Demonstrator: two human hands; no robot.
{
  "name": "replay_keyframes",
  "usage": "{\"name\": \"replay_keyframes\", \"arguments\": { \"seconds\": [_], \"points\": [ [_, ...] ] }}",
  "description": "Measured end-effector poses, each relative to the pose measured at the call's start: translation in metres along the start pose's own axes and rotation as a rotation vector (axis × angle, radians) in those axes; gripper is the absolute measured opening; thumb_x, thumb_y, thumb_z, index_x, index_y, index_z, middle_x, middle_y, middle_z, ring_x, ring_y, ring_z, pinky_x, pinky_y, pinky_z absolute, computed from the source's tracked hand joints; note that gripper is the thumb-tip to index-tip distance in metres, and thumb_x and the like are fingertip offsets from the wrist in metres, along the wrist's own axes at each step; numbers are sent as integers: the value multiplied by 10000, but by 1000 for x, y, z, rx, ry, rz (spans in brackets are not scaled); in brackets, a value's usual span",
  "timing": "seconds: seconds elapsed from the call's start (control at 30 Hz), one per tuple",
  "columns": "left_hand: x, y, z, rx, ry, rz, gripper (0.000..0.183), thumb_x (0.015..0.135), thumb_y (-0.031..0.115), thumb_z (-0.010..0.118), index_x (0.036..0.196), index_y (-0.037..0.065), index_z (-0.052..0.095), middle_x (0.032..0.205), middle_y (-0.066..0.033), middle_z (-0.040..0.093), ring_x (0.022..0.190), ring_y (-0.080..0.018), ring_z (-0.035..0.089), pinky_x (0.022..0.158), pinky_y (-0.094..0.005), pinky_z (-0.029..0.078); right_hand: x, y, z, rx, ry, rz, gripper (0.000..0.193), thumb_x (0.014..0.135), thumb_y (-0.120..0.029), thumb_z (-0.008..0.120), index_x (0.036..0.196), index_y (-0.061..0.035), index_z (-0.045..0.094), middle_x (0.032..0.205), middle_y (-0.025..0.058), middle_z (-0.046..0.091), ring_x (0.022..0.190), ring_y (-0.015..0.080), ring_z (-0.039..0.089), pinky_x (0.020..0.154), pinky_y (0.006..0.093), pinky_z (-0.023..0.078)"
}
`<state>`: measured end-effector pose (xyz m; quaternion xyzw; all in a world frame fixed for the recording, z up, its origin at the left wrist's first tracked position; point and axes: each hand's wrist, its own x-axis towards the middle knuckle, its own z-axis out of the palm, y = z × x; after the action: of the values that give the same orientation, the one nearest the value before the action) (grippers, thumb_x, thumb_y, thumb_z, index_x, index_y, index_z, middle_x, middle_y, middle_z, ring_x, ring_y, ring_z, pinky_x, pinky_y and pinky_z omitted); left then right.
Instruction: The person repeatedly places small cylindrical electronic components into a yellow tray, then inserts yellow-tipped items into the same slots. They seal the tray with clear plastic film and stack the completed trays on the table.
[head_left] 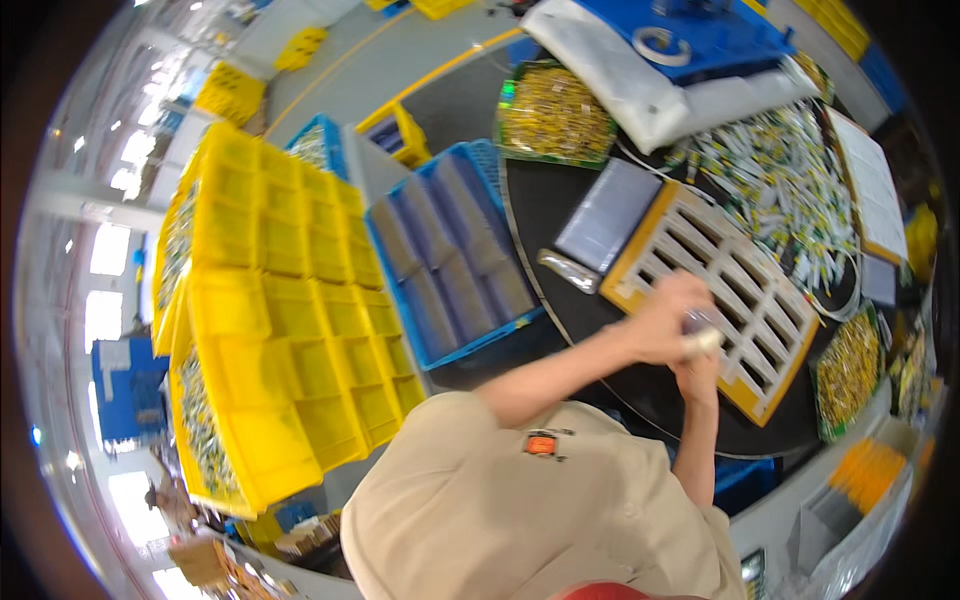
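Observation:
My left hand [670, 315] and my right hand [698, 375] meet above the near side of a yellow-edged board [625, 287] with a white slotted insert. Between them is a small rounded thing, dark purplish with a cream-coloured end [701, 338]; blur hides its exact kind. The fingers of both hands are closed around it. Dark openings run in rows across the white insert. Left of the board, flat clear plastic sheets or bags [608, 215] lie on the black round table [540, 195], with a small clear packet [568, 271] beside them.
White-and-green small parts [775, 180] are heaped behind the board. Trays of yellowish pieces stand back left [556, 112] and right [848, 375]. A blue crate [430, 362] holds grey-purple sleeves. Stacked yellow compartment trays [270, 340] rise at left. A tape roll [661, 47] sits at the back.

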<state>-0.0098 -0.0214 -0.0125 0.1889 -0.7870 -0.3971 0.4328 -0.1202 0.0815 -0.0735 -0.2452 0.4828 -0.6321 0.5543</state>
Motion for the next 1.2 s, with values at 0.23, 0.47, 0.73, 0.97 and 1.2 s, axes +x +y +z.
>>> {"name": "replay_keyframes", "arguments": {
  "seconds": [0.23,0.47,0.73,0.97,1.2],
  "points": [
    [2,-37,-37,-305,15,-612,258,816,125,774,1016,16,652,913,-71,701,846,-117,643,756,-276,519,55,-30,16,-810,35,-444,169,833,-55,709,947,-33,587,737,55,577,612,140,571,525,287,436],
    [32,-73,-38,-151,108,-628,202,795,126,795,850,-15,661,714,-66,679,672,-86,611,616,-270,499,118,-62,11,-1036,-197,-778,143,750,-54,761,828,-29,643,733,106,591,685,300,565,606,384,470],
    [47,-80,-34,-206,143,-886,221,813,155,804,830,-11,660,732,-38,687,667,-76,586,612,-256,486,156,-71,-7,-1073,-313,-740,106,785,-67,724,812,-31,628,788,106,624,748,317,592,641,410,485],
    [32,-79,-32,-318,45,-823,171,861,106,737,936,-11,637,918,-84,718,831,-122,647,739,-262,523,183,-65,-28,-1532,-99,-688,306,755,-38,736,1032,-53,608,1056,101,549,1043,333,507,869,438,429],
    [23,-83,-31,-138,158,-796,269,824,229,799,832,-11,679,719,-65,681,659,-106,603,618,-285,496,126,-69,-8,-1015,-290,-303,182,836,-100,704,1005,-31,709,866,139,691,856,314,651,745,367,517]
  ]
}}
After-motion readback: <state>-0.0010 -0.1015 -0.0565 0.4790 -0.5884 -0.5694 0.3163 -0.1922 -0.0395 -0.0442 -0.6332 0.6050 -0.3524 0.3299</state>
